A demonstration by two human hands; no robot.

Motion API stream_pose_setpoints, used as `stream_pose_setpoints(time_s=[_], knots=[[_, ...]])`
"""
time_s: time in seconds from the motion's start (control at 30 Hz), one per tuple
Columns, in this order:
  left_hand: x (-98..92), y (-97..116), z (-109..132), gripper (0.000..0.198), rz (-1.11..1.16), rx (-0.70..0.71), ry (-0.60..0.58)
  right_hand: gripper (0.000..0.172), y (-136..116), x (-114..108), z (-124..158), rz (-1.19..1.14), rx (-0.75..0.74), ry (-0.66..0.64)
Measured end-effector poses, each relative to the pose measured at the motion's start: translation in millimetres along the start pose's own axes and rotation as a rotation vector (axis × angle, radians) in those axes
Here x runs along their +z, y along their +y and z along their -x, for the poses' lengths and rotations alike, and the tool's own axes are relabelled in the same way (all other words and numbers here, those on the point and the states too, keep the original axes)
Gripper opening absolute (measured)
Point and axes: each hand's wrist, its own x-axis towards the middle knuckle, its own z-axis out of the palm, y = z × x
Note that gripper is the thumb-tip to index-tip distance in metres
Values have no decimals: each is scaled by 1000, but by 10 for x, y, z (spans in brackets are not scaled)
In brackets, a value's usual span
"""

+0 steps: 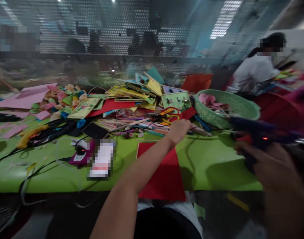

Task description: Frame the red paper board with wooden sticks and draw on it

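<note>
My right hand (271,162) is wrapped round a dark blue glue gun (257,134) with a small red light, held above the right end of the table and blurred. My left hand (179,130) reaches over the pile of sticks and pens (132,124), its fingers curled; what they grip, if anything, is hidden. Just behind it are scissors with yellow handles (173,118). A dark cord passes close to that hand. Under my left forearm lies a red sheet (164,172), with a thin stick (138,150) along its left edge, overhanging the table's front.
A green basket (251,106) with pink scraps stands at the right back. Behind the sticks are stacked decorated boards (132,91). A phone (102,159), a purple power block (81,157) and a yellow-handled tool (32,134) lie left. A person (253,71) is at the far right.
</note>
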Motion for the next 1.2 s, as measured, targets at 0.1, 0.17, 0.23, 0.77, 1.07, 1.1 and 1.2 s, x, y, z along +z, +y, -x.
stream_pose_setpoints(time_s=[0.1,0.17,0.23,0.77,1.07,1.1,1.2], knots=[[-47,-81,3,35,31,12,-39,42,82,250,-24,48,15,-83],[-103,-89,107,35,45,47,-60,43,157,347,-57,88,3,-92],[-221,-52,262,28,53,80,-81,39,202,403,-83,126,1,-88],[-1288,-195,1514,16,392,79,293,48,212,484,4,-33,179,-319],[-250,-555,2719,32,292,-225,31,54,147,691,174,-136,245,-432],[-179,-538,2771,35,280,-233,6,54,140,747,191,-121,247,-446],[-23,-463,2847,38,223,-236,-7,55,79,927,242,-36,212,-479]])
